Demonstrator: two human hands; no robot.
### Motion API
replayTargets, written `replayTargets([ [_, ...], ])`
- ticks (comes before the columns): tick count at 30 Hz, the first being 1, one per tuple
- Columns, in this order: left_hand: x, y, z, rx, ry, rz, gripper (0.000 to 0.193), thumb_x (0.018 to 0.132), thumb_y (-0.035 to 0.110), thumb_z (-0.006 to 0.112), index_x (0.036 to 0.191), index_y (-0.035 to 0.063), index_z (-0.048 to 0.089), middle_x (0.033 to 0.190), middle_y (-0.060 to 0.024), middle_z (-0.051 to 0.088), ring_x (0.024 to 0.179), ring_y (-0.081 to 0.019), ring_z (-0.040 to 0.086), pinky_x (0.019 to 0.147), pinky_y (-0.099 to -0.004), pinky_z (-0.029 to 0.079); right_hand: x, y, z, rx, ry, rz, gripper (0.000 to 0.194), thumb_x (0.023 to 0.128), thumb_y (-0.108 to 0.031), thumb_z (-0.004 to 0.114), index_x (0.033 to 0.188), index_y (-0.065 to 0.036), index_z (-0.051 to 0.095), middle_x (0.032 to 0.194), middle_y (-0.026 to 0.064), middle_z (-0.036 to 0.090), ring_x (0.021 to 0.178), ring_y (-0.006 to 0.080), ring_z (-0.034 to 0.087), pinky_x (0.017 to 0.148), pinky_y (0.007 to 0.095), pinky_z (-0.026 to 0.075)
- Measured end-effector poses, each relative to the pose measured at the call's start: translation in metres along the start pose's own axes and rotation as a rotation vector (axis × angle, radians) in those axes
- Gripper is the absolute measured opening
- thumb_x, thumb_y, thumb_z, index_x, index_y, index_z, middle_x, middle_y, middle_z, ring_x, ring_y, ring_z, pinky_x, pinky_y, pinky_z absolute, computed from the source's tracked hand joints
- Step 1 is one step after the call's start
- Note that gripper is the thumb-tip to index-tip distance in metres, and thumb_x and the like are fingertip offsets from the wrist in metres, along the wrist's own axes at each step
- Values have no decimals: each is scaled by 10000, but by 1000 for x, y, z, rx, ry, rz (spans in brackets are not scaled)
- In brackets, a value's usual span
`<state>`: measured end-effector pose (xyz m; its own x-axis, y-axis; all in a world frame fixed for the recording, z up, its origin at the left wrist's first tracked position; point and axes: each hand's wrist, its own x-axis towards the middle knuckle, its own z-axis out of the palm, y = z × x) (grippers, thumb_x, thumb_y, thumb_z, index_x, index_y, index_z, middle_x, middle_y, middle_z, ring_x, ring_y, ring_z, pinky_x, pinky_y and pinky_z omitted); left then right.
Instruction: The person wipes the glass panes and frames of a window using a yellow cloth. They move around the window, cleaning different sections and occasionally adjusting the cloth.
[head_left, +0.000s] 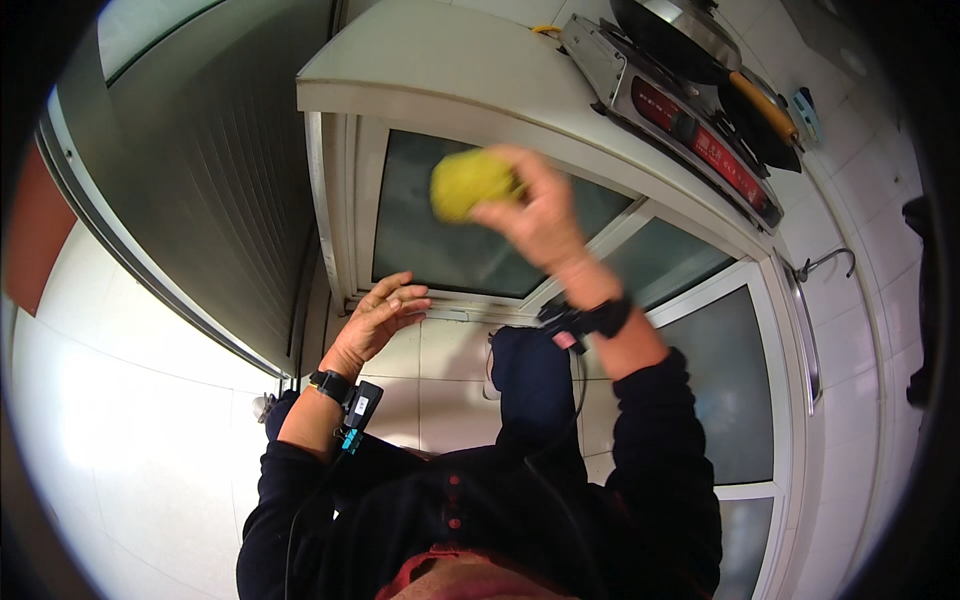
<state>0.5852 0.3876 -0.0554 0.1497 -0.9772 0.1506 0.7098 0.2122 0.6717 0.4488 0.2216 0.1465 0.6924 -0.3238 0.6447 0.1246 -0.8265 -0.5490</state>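
Note:
My right hand (540, 206) grips a yellow cleaning pad (474, 186) between thumb and fingers. Motion blurs the pad, so I cannot tell whether it is sponge or folded cloth, or whether it touches the glass. Behind it is the dark glass panel (427, 255) of a cabinet door, set in a pale frame. Lower left, my left hand (381, 319) is empty with its fingers apart, close to the cabinet's bottom rail (457, 315). Both wrists wear black straps with small devices, and a cable runs from the right one.
Above the cabinet, a pale countertop (420, 56) carries a gas stove (682, 127) with a wooden-handled pan (765, 109). A ribbed sliding door panel (225, 172) stands at left. Another framed glass door (720, 390) is at right, by a white tiled wall (844, 337). Floor tiles (390, 405) lie below.

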Motion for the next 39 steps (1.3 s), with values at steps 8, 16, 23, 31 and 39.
replayTargets([
  [8, -7, 5, -23, -16, 201, 41, 279, 885, 176, 542, 1128, 43, 512, 1050, -92, 604, 990, -212, 577, 883, -363, 454, 99, 41, -106, -387, -7, 406, 346, 729, -226, 640, 973, 1, 549, 809, 130, 594, 656, 245, 557, 563, 337, 453],
  [16, -9, -2, -31, -57, 268, 6, 220, 890, 132, 527, 1086, 34, 538, 1011, -106, 608, 961, -218, 584, 859, -353, 464, 185, 62, -5, -263, -274, 225, 395, 708, -186, 646, 1050, -26, 532, 844, 94, 614, 654, 150, 566, 484, 290, 456],
  [23, -11, 5, -28, -125, 233, 49, 214, 887, 124, 530, 1081, 33, 540, 991, -117, 607, 932, -224, 582, 849, -356, 470, 223, 3, 102, -86, -428, 0, 399, 681, -139, 612, 1076, -105, 570, 781, 74, 603, 542, 175, 570, 437, 299, 473],
  [31, -3, 2, -26, -36, 269, 33, 237, 876, 176, 544, 1057, 22, 543, 958, -101, 614, 909, -220, 601, 812, -350, 483, 169, 3, 50, -353, -82, -81, 357, 615, -230, 656, 917, -44, 617, 817, 160, 633, 763, 312, 606, 701, 348, 491],
  [39, -11, -10, -48, 77, 404, -84, 248, 870, 252, 560, 1029, 62, 550, 958, -73, 602, 929, -225, 583, 834, -359, 457, 61, 44, -78, -376, 179, 60, 347, 620, -158, 662, 927, -5, 609, 805, 171, 628, 740, 277, 611, 708, 340, 482],
])
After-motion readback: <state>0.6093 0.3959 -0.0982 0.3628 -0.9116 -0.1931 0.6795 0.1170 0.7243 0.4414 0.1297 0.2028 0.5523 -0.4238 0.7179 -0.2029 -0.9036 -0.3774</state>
